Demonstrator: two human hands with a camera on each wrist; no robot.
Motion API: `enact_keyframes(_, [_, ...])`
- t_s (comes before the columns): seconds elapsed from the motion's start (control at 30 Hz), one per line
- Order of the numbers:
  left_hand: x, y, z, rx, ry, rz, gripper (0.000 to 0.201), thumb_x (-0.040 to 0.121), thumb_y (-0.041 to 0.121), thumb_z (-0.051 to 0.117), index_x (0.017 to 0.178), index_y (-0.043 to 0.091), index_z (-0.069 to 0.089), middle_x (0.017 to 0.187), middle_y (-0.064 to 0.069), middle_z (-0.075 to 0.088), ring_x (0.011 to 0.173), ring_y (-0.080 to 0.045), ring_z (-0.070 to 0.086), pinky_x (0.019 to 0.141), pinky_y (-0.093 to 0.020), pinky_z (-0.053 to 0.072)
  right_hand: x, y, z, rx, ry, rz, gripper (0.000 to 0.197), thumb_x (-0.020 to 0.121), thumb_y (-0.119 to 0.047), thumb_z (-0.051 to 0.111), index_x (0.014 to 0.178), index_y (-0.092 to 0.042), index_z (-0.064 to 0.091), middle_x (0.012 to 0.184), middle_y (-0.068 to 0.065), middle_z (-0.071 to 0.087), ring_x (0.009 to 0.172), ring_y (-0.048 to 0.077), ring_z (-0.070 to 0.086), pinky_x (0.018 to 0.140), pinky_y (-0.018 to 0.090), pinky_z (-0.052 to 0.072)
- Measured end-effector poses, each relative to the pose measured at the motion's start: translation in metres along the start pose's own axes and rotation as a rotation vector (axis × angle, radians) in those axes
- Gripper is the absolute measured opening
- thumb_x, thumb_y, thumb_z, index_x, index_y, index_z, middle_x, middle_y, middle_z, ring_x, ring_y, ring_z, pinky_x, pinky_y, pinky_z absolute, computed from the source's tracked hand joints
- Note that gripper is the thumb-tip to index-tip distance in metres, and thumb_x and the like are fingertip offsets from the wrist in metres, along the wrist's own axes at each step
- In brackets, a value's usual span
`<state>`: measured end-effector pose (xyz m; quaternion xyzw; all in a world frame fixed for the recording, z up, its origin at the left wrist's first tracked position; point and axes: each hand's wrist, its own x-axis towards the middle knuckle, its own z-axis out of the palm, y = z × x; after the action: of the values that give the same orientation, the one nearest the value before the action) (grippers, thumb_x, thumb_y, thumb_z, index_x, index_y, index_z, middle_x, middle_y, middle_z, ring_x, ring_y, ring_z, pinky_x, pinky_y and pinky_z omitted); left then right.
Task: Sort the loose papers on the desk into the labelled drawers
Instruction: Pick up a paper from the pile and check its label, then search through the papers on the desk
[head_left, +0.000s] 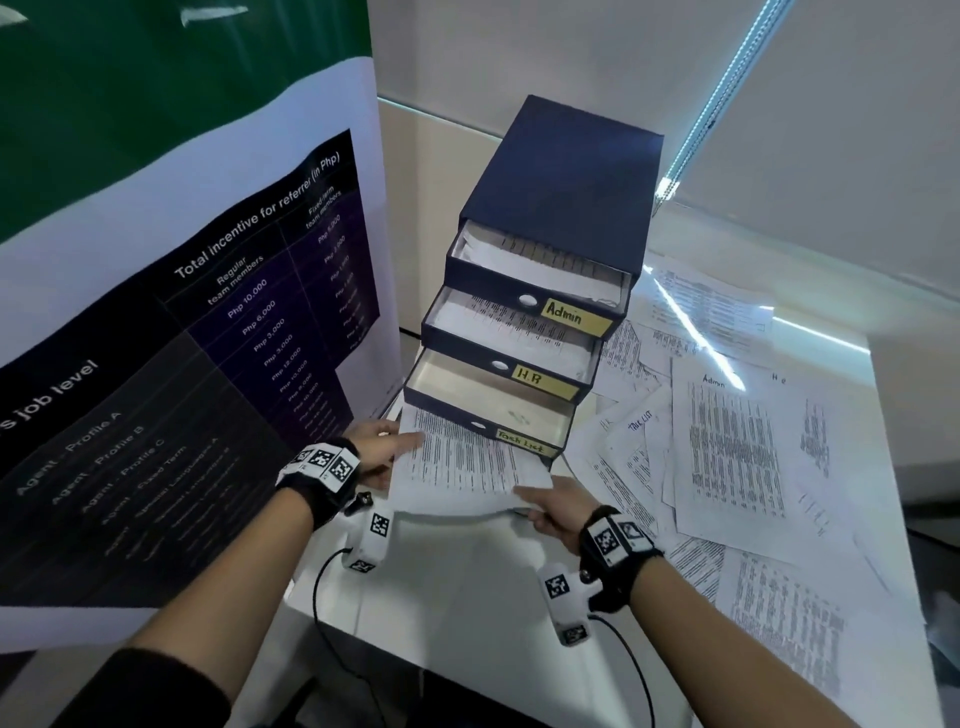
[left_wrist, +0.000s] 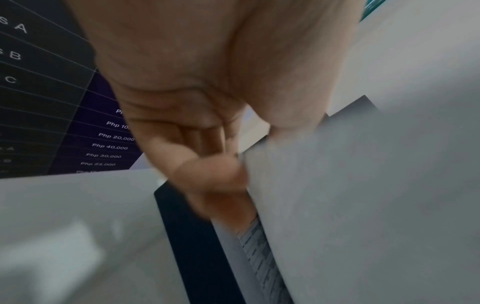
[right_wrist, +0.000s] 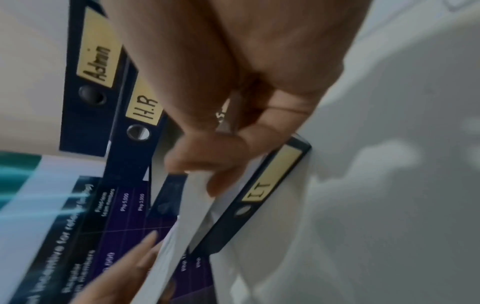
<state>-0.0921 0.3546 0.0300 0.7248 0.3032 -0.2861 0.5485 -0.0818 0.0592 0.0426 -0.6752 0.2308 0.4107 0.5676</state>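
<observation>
A dark blue drawer unit (head_left: 566, 176) stands on the white desk (head_left: 467, 597) with its drawers pulled out in steps. The Admin drawer (head_left: 576, 316) and the H.R drawer (head_left: 535, 376) hold printed sheets. The Task List drawer (head_left: 524, 441) looks almost bare inside. A thin stack of printed papers (head_left: 462, 467) hangs just in front of and below it, over the lowest, I.T drawer (right_wrist: 259, 195). My left hand (head_left: 384, 447) pinches the stack's left edge (left_wrist: 363, 205). My right hand (head_left: 550, 506) grips its near right corner (right_wrist: 182, 226).
Several loose printed sheets (head_left: 727, 447) lie spread over the desk's right half, some marked Admin or Task List. A tall poster banner (head_left: 182, 338) stands close on the left. Wrist-camera cables (head_left: 322, 577) hang over the desk's near edge.
</observation>
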Motion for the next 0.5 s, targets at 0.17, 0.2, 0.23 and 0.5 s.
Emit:
enact_keyframes(0.17, [-0.002,0.002,0.013,0.030,-0.060,0.013,0.055,0.086,0.007,0.071,0.134,0.010,0.046,0.105,-0.023,0.069,0.059,-0.026,0.070,0.036,-0.020,0.042,0.028,-0.017,0.015,-0.020,0.143,-0.005,0.022,0.091,-0.006,0.065,0.105,0.000,0.049,0.054,0.013,0.055,0.032,0.015,0.047,0.034,0.020,0.041])
enact_keyframes(0.2, [0.001,0.000,0.017,0.028,0.023,0.059,0.053,0.087,0.005,0.069,0.134,0.012,0.045,0.104,-0.021,0.069,0.054,-0.023,0.070,0.035,-0.020,0.042,0.030,-0.016,0.018,-0.022,0.137,0.004,0.016,0.091,-0.006,0.065,0.099,0.000,0.053,0.058,0.014,0.057,0.032,0.015,0.049,0.035,0.020,0.042])
enact_keyframes(0.23, [0.002,-0.002,0.021,0.031,0.106,0.114,0.051,0.089,0.005,0.067,0.134,0.014,0.045,0.097,-0.017,0.070,0.051,-0.021,0.069,0.035,-0.020,0.042,0.029,-0.013,0.021,-0.023,0.126,0.016,0.012,0.091,-0.006,0.065,0.095,-0.001,0.055,0.061,0.014,0.060,0.034,0.015,0.052,0.036,0.021,0.044])
enact_keyframes(0.5, [0.013,-0.008,0.037,0.242,0.333,0.235,0.013,0.088,0.014,0.069,0.089,0.026,0.074,0.087,-0.004,0.074,0.057,-0.015,0.069,0.055,-0.024,0.056,0.045,0.012,0.029,-0.048,0.170,-0.033,0.013,0.091,-0.008,0.065,0.092,0.000,0.055,0.062,0.009,0.070,0.038,0.016,0.054,0.042,0.025,0.047])
